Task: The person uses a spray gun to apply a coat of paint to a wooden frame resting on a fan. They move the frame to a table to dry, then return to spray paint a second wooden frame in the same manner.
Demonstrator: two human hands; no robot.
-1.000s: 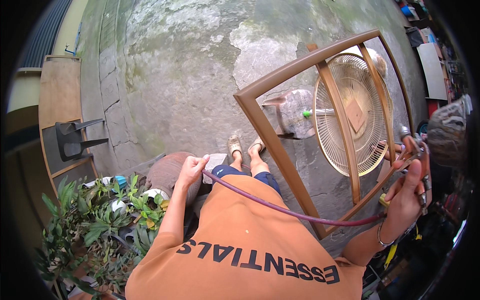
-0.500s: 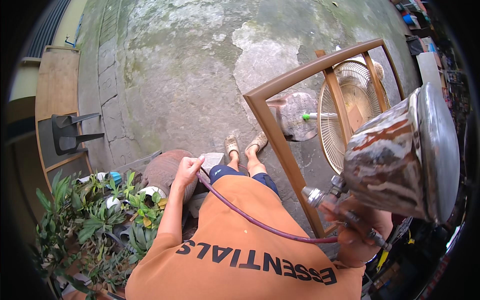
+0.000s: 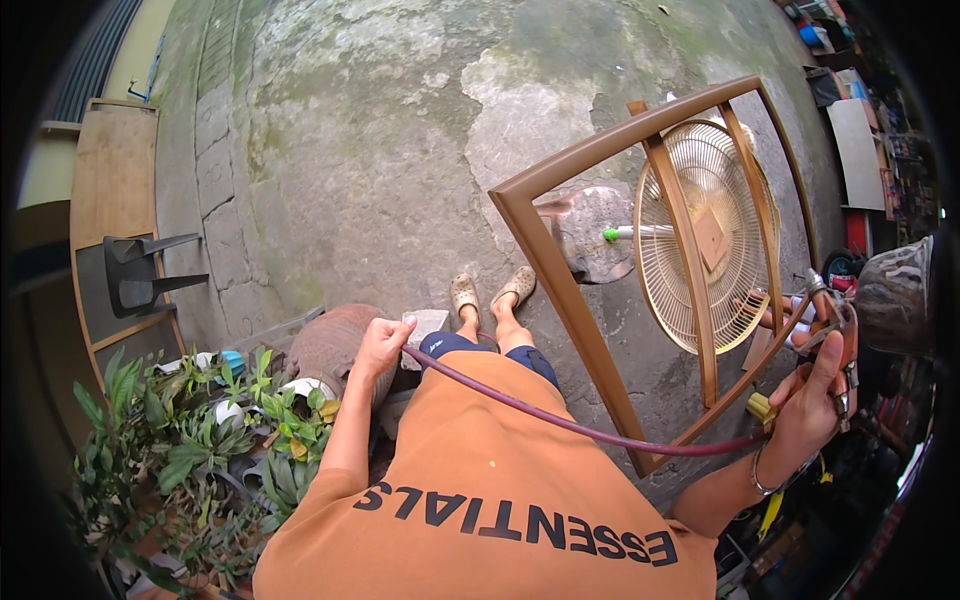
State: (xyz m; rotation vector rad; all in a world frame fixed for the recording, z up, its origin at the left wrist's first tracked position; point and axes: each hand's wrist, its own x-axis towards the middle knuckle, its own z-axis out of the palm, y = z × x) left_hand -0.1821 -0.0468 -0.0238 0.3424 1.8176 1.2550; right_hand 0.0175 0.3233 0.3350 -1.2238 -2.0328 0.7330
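My left hand [image 3: 380, 346] is closed around a dark red air hose [image 3: 540, 416], in front of my left thigh. The hose runs across my orange shirt to the spray gun [image 3: 846, 362] in my right hand [image 3: 808, 412]. My right fingers wrap the gun's handle, partly out of sight. A paint-streaked metal cup [image 3: 895, 300] sits on the gun's far right side. Just left of the gun stands a tilted brown frame [image 3: 572, 320] with inner slats. Through its openings a round, gold-coloured wire fan grille [image 3: 720, 180] shows.
A stone-like block [image 3: 590, 222] lies behind the frame on the mottled concrete floor [image 3: 360, 160]. Leafy plants [image 3: 190, 445] and a large clay pot [image 3: 325, 345] crowd my left side. Farther left, a dark plastic chair [image 3: 130, 270] lies against a wooden panel [image 3: 115, 180]. Clutter lines the right edge.
My right hand has swung the spray gun outward to the right, away from my body, uncovering the fan grille and the frame's lower right side. My left hand has barely moved.
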